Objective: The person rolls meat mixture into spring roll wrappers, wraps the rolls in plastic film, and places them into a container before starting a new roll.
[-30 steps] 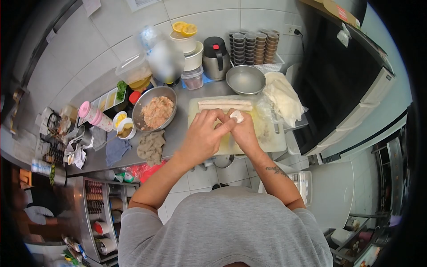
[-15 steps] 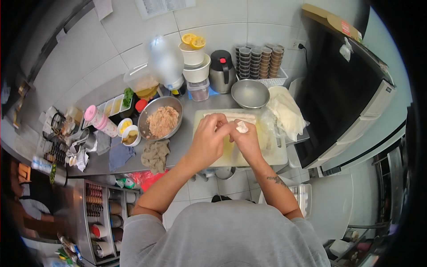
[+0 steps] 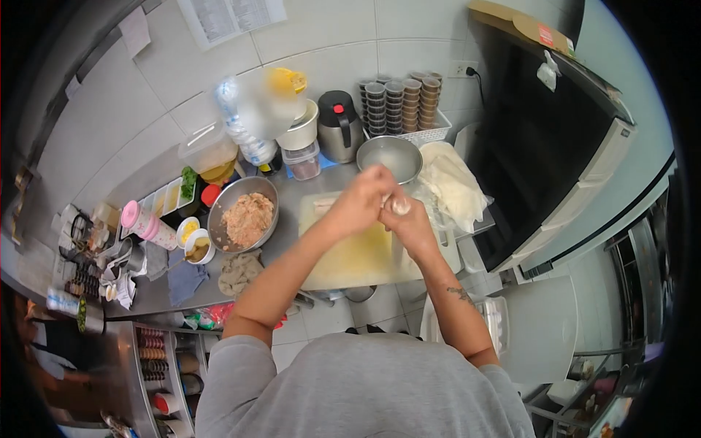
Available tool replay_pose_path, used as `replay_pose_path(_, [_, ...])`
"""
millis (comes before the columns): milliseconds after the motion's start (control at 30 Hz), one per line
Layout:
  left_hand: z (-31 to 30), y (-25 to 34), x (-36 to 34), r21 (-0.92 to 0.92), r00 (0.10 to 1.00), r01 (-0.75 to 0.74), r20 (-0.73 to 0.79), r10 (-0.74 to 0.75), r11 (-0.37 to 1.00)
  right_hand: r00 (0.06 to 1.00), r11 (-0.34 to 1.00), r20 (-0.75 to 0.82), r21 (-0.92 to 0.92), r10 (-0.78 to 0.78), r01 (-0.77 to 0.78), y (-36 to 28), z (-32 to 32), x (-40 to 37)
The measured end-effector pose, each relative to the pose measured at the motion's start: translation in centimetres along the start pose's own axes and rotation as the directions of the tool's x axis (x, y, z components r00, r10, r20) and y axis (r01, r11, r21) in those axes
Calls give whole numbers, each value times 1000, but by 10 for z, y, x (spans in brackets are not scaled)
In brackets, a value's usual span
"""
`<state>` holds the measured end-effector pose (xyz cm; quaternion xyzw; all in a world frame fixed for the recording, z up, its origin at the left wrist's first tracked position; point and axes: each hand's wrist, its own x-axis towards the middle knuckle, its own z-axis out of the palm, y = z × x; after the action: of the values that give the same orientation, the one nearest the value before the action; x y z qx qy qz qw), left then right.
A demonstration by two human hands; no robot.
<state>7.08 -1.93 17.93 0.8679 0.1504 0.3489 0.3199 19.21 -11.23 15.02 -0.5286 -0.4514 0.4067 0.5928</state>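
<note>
Above the yellowish-white cutting board (image 3: 350,263), my right hand (image 3: 410,223) is closed round a small whitish piece (image 3: 400,206). My left hand (image 3: 363,201) is raised against it, blurred by motion, its fingers bent near the top of the piece; whether they hold anything is unclear. Behind my hands, a pale strip lies partly hidden on the board's far side. A steel bowl of pinkish minced filling (image 3: 248,219) stands left of the board. An empty-looking steel bowl (image 3: 390,157) and a white cloth in plastic (image 3: 454,182) are behind and to the right.
A steel thermos (image 3: 339,128), stacked sauce cups (image 3: 402,106) and white tubs (image 3: 299,131) line the wall. Crumpled cloth (image 3: 239,273), small bowls (image 3: 199,247) and a pink-lidded cup (image 3: 146,223) sit at the left. A dark fridge (image 3: 544,139) stands right.
The view has shifted, so the counter items appear further left. My left hand has risen slightly over my right, and its fingers are now blurred. The small piece remains in my right hand.
</note>
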Motion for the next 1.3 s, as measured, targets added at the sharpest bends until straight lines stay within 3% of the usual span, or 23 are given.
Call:
replay_pose_path(33, [1, -18, 14, -167, 995, 96, -11, -99, 981, 999, 999, 18, -9, -37, 37, 1, -5, 5])
replay_pose_path(133, [20, -90, 47, 231, 970, 207, 78, -230, 951, 999, 998, 17, 51, -45, 44, 5, -9, 5])
replay_pose_path(233, [48, -130, 54, 677, 950, 43, 200, -239, 735, 1000, 996, -23, 89, -11, 13, 1, -7, 7])
replay_pose_path(333, [57, -145, 73, 774, 787, -8, 396, -473, 634, 997, 1000, -70, -21, -12, 10, 7, -11, 13])
replay_pose_path(367, [60, -148, 78, 775, 784, 23, 378, -493, 631, 996, 997, -86, -77, -13, 7, 11, -13, 13])
replay_pose_path(433, [63, -148, 90, 777, 777, 85, 340, -529, 623, 992, 1000, -121, 8, 30, -29, 10, -12, 16])
replay_pose_path(533, [55, -184, 102, 188, 901, 373, 160, -403, 909, 984, 996, -161, 58, 72, -63, 13, -20, 27])
replay_pose_path(567, [56, -190, 101, -22, 922, 383, 70, -381, 924, 982, 995, -169, 63, 86, -76, 16, -22, 31])
replay_pose_path(600, [52, -172, 97, -113, 918, 396, 54, -392, 911, 981, 994, -174, 87, 86, -72, 18, -23, 33])
replay_pose_path(667, [30, -99, 87, -290, 910, 400, 13, -414, 870, 981, 990, -177, 134, 77, -54, 18, -22, 42])
replay_pose_path(767, [21, -43, 48, -132, 992, 23, -117, -39, 991, 985, 986, -150, 152, 86, -63, 17, -21, 45])
replay_pose_path(867, [23, -6, 8, 343, 960, -188, -132, 246, 920, 990, 989, -127, 146, 53, -34, 18, -15, 43])
replay_pose_path(1067, [19, 9, -22, 490, 962, -175, -99, 255, 854, 996, 996, -86, 79, 37, -31, 8, 3, 30])
replay_pose_path(1267, [2, 26, -31, 529, 989, -147, 52, 141, 836, 998, 993, 61, 111, 17, -24, 13, 11, 23])
replay_pose_path(1300, [-2, 26, -30, 427, 992, -126, 50, 116, 895, 996, 994, 87, 100, 24, -33, 13, 11, 21])
